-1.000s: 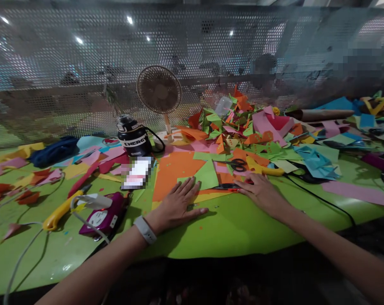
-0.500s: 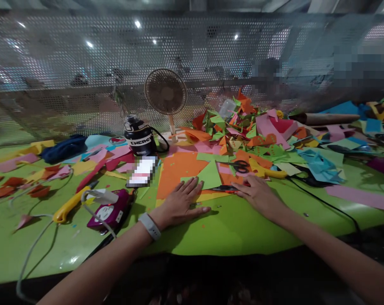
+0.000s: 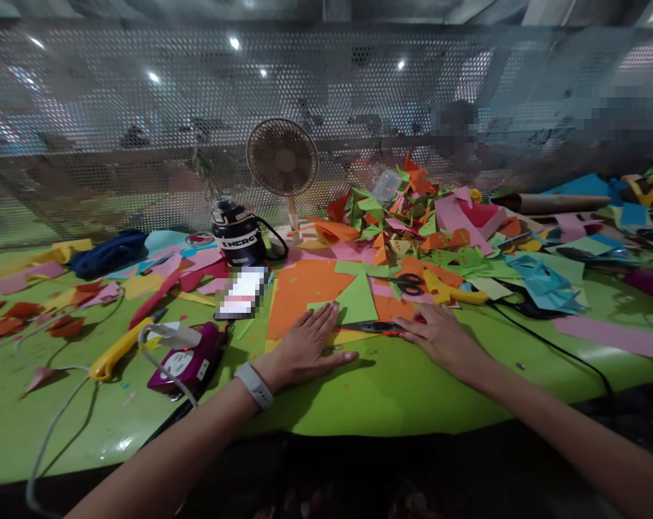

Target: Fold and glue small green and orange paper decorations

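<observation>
The left hand [image 3: 306, 346] is lying flat on the papers, near the middle of the bench's front edge. Its fingers are stretched out straight and are not gripping anything. The fingertips are reaching the near left corner of the light green paper [image 3: 359, 299], maybe to stop it from sliding. That paper is resting on a big orange sheet [image 3: 294, 288], which may be giving it a smooth, flat bed. A bit of yellow paper [image 3: 362, 336] is peeking out on the side toward the bench's front edge.

The right hand [image 3: 446, 335] is curling its fingers around the red-handled scissors [image 3: 368, 327]. The fingers are bent and close together, but the hand is hiding part of the grip. The blades are pointing left, toward the flat hand, just in front of the green paper. The scissors are probably lying low so they stay steady.

Behind them, black scissors [image 3: 410, 283] are waiting on the papers, and a yellow glue gun [image 3: 450, 290] is lying on its side, probably to stay in easy reach. A fan [image 3: 282, 157] is standing near the bench's back edge, perhaps for cool air.
</observation>
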`<state>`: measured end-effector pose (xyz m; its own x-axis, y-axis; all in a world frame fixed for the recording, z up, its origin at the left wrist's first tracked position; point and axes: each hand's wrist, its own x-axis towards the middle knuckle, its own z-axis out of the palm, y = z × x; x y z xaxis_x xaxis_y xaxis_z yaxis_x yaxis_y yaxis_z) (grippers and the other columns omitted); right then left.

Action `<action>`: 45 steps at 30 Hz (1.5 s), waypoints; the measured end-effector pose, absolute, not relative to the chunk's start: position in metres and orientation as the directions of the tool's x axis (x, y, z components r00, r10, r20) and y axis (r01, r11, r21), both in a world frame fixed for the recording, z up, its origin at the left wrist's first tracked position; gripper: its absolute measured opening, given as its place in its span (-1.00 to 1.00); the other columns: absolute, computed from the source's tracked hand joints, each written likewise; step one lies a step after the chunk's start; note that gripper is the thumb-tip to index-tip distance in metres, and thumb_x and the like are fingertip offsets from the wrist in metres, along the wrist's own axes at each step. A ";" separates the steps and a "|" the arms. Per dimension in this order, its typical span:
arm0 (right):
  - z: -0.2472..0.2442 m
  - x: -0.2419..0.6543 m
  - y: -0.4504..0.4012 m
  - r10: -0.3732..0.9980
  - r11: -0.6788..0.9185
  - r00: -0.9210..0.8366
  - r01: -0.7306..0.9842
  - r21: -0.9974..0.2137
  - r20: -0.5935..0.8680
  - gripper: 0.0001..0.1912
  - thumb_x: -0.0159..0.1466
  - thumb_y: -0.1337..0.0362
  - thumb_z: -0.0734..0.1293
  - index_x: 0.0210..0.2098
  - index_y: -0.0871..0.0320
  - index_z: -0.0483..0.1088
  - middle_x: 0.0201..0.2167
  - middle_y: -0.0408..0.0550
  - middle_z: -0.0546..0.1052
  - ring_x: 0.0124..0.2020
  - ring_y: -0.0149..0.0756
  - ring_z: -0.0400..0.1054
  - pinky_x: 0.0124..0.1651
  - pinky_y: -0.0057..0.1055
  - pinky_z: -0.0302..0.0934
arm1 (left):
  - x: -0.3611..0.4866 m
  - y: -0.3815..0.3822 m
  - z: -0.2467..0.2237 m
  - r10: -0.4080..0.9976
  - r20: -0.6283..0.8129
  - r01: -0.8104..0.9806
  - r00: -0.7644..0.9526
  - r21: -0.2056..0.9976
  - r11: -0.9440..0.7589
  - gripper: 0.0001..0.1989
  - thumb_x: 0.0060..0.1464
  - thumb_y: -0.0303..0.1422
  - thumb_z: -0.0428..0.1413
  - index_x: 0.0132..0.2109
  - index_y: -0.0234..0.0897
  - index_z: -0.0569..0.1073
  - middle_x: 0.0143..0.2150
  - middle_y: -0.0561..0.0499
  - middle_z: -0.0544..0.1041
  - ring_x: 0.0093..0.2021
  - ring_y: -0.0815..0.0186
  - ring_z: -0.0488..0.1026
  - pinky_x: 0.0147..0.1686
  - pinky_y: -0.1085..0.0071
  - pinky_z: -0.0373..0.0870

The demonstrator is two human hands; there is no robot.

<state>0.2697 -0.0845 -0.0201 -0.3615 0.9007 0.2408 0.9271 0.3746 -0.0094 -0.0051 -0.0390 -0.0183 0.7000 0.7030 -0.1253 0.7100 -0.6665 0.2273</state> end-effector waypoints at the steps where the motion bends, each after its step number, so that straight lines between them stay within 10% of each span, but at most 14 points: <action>1: -0.019 0.268 -0.085 0.904 0.364 -0.354 0.931 0.001 0.239 -0.69 0.31 0.25 0.29 0.03 0.01 0.47 -0.26 0.04 0.44 -0.25 -0.19 0.30 -0.20 -0.29 0.15 | -0.005 -0.039 -0.018 0.704 -0.122 0.709 0.700 0.232 -0.666 -0.05 0.12 0.21 -0.26 0.40 -0.41 -0.20 0.42 -0.24 -0.22 0.41 0.08 -0.23 0.34 0.11 -0.24; 21: -0.017 0.252 -0.081 0.908 0.354 -0.357 0.934 0.055 0.219 -0.67 0.33 0.21 0.26 0.06 0.05 0.45 -0.22 0.09 0.45 -0.18 -0.13 0.30 -0.16 -0.26 0.12 | -0.007 -0.034 -0.018 0.701 -0.200 0.725 0.685 0.283 -0.628 -0.07 0.15 0.19 -0.31 0.39 -0.46 -0.23 0.43 -0.22 -0.27 0.42 0.16 -0.32 0.34 0.14 -0.33; 29: -0.027 0.255 -0.081 0.869 0.403 -0.401 0.913 0.053 0.292 -0.71 0.34 0.22 0.26 0.02 0.01 0.47 -0.31 0.02 0.41 -0.28 -0.21 0.25 -0.22 -0.32 0.03 | -0.021 0.015 0.018 0.691 -0.140 0.673 0.710 0.426 -0.605 -0.60 0.13 -0.14 -0.03 -0.01 -0.26 0.47 0.13 -0.16 0.45 0.13 0.09 0.33 0.12 0.23 0.20; 35: -0.024 0.251 -0.080 0.890 0.378 -0.393 0.920 0.108 0.231 -0.71 0.30 0.28 0.31 0.01 0.05 0.47 -0.31 0.04 0.41 -0.27 -0.19 0.24 -0.27 -0.35 -0.01 | -0.018 0.045 0.018 0.612 -0.372 0.703 0.698 0.521 -0.485 -0.73 -0.04 -0.29 0.04 -0.19 -0.32 0.43 -0.22 -0.09 0.52 -0.24 0.23 0.43 -0.23 0.36 0.35; 45: -0.030 0.250 -0.077 0.854 0.434 -0.440 0.897 0.086 0.278 -0.70 0.32 0.27 0.28 0.03 0.06 0.45 -0.32 0.02 0.40 -0.28 -0.20 0.19 -0.29 -0.35 -0.06 | -0.011 0.060 0.018 0.534 -0.504 0.732 0.679 0.517 -0.444 -0.71 -0.12 -0.25 0.09 -0.21 -0.26 0.43 -0.22 -0.01 0.52 -0.23 0.26 0.38 -0.21 0.41 0.32</action>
